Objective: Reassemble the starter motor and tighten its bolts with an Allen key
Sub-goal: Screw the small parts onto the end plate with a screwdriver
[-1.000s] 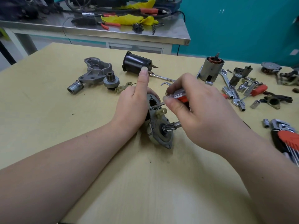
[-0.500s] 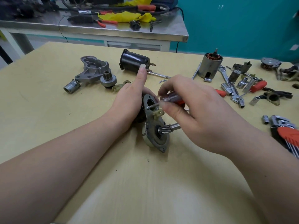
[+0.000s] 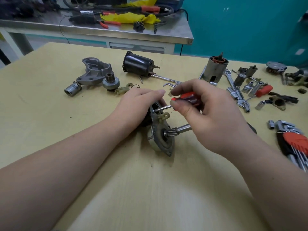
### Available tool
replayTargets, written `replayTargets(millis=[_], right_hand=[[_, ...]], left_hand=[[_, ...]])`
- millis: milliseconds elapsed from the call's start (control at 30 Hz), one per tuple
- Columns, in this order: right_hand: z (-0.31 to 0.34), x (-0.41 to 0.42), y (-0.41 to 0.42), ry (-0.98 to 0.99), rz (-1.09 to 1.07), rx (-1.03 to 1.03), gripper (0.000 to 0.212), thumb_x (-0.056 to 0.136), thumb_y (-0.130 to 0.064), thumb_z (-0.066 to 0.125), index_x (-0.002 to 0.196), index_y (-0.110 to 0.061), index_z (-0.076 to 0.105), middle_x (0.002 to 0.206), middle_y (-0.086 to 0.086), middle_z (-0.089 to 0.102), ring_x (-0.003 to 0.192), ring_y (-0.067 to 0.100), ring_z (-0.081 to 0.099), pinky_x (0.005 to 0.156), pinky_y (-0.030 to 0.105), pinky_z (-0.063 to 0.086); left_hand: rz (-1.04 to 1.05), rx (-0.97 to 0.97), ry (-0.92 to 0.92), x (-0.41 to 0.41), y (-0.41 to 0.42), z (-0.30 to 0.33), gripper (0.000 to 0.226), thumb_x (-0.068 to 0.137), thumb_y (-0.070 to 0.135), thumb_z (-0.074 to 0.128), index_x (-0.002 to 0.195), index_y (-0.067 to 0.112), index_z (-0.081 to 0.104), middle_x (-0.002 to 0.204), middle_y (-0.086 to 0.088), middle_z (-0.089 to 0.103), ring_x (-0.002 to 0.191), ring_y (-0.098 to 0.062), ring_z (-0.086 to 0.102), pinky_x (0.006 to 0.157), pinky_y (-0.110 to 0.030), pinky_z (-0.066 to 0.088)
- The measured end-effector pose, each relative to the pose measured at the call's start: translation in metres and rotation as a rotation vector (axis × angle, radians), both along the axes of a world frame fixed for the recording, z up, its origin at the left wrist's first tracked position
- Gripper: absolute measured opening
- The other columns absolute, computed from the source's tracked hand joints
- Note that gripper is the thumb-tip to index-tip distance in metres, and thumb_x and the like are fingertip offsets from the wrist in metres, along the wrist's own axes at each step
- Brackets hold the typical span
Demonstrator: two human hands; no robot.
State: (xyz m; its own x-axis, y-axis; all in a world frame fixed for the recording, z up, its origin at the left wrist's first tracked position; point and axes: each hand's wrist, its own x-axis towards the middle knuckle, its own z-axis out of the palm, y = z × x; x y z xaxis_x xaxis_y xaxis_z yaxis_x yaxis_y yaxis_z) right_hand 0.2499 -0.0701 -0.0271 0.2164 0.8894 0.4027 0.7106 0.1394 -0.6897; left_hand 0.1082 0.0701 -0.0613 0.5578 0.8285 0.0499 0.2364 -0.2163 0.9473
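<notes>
A starter motor end plate with a toothed pinion shaft lies on its side at the middle of the yellow table. My left hand grips its dark body from the left, fingers curled over the top. My right hand holds a red-handled screwdriver; its metal tip rests on a screw near the plate's upper edge. A black motor housing, a grey cast nose housing and a steel armature case lie farther back. A folding Allen key set sits at the right.
Sockets, spanners and small parts are scattered at the back right. A loose Allen key lies just beyond my hands. A pinion gear and a socket sit at the left. A steel bench stands behind.
My left forefinger, earlier pointing up, has curled down over the motor body. My right hand has shifted its grip, showing more of the red handle.
</notes>
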Motion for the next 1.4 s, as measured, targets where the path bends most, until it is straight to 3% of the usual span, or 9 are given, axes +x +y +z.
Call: replayTargets(millis=[167, 367, 533, 633, 867, 967, 1067, 1267, 1400], right_hand=[[0.001, 0.001, 0.000, -0.155, -0.016, -0.008, 0.027, 0.098, -0.017, 0.074, 0.123, -0.025, 0.069, 0.109, -0.013, 0.066, 0.103, -0.003, 0.061, 0.084, 0.006, 0.044], [0.006, -0.002, 0.001, -0.236, -0.046, -0.165, 0.064, 0.101, -0.070, 0.025, 0.152, -0.039, 0.050, 0.128, -0.015, 0.065, 0.117, -0.001, 0.055, 0.092, 0.019, 0.042], [0.000, -0.004, 0.002, -0.015, -0.082, 0.001, 0.038, 0.099, -0.040, 0.072, 0.135, -0.039, 0.061, 0.095, -0.026, 0.067, 0.101, -0.003, 0.064, 0.084, 0.008, 0.048], [-0.001, -0.001, 0.001, 0.189, -0.056, 0.050, 0.033, 0.088, -0.026, 0.087, 0.115, -0.036, 0.071, 0.093, -0.012, 0.075, 0.093, 0.008, 0.072, 0.089, 0.033, 0.061], [0.002, -0.005, 0.003, 0.022, -0.110, 0.073, 0.047, 0.102, -0.058, 0.054, 0.145, -0.040, 0.061, 0.091, -0.032, 0.067, 0.092, -0.011, 0.063, 0.075, 0.005, 0.042], [0.000, -0.008, 0.002, 0.067, -0.080, 0.108, 0.032, 0.102, -0.045, 0.062, 0.133, -0.039, 0.069, 0.091, -0.022, 0.071, 0.091, 0.005, 0.070, 0.081, 0.026, 0.056], [0.002, 0.000, 0.002, 0.092, -0.006, 0.032, 0.037, 0.097, -0.038, 0.062, 0.134, -0.035, 0.064, 0.106, -0.014, 0.074, 0.105, 0.012, 0.072, 0.094, 0.042, 0.059], [0.005, 0.008, 0.001, -0.016, -0.067, 0.049, 0.042, 0.099, -0.062, 0.057, 0.134, -0.042, 0.068, 0.092, -0.036, 0.068, 0.090, -0.006, 0.065, 0.072, 0.006, 0.044], [0.001, 0.000, 0.000, 0.027, -0.042, 0.123, 0.014, 0.101, -0.041, 0.066, 0.111, -0.038, 0.075, 0.085, -0.009, 0.072, 0.077, 0.016, 0.068, 0.071, 0.043, 0.057]], left_hand=[[-0.059, 0.003, -0.058, -0.004, -0.002, 0.001, 0.040, 0.099, 0.028, 0.061, 0.062, 0.021, 0.075, 0.060, 0.004, 0.064, 0.063, -0.014, 0.059, 0.069, -0.034, 0.042], [-0.037, -0.028, -0.067, -0.002, -0.002, -0.001, 0.046, 0.098, 0.023, 0.059, 0.053, 0.023, 0.070, 0.054, 0.003, 0.058, 0.055, -0.018, 0.055, 0.065, -0.036, 0.041], [-0.041, -0.028, -0.083, -0.002, 0.002, -0.003, 0.038, 0.099, 0.028, 0.060, 0.066, 0.017, 0.076, 0.063, -0.004, 0.066, 0.068, -0.023, 0.063, 0.075, -0.041, 0.048], [-0.027, 0.010, -0.057, -0.001, 0.003, -0.004, 0.038, 0.101, 0.027, 0.059, 0.069, 0.017, 0.077, 0.065, -0.001, 0.066, 0.067, -0.018, 0.062, 0.073, -0.038, 0.047], [-0.030, 0.054, -0.021, -0.002, 0.001, -0.001, 0.038, 0.103, 0.026, 0.058, 0.075, 0.012, 0.080, 0.072, -0.013, 0.072, 0.071, -0.026, 0.066, 0.075, -0.044, 0.050], [-0.032, 0.058, -0.005, -0.002, 0.000, -0.001, 0.044, 0.102, 0.024, 0.058, 0.061, 0.020, 0.074, 0.059, 0.002, 0.062, 0.062, -0.015, 0.058, 0.068, -0.039, 0.044], [-0.042, 0.043, -0.007, -0.003, 0.002, -0.001, 0.037, 0.101, 0.026, 0.059, 0.073, 0.013, 0.079, 0.071, -0.016, 0.067, 0.072, -0.021, 0.062, 0.075, -0.049, 0.051], [-0.012, 0.035, -0.007, -0.002, 0.003, -0.002, 0.037, 0.098, 0.032, 0.058, 0.073, 0.014, 0.079, 0.070, -0.009, 0.069, 0.072, -0.028, 0.065, 0.077, -0.047, 0.053], [-0.010, 0.037, -0.011, -0.002, 0.003, -0.003, 0.038, 0.101, 0.027, 0.060, 0.069, 0.015, 0.077, 0.063, -0.001, 0.063, 0.068, -0.018, 0.059, 0.073, -0.042, 0.046]])
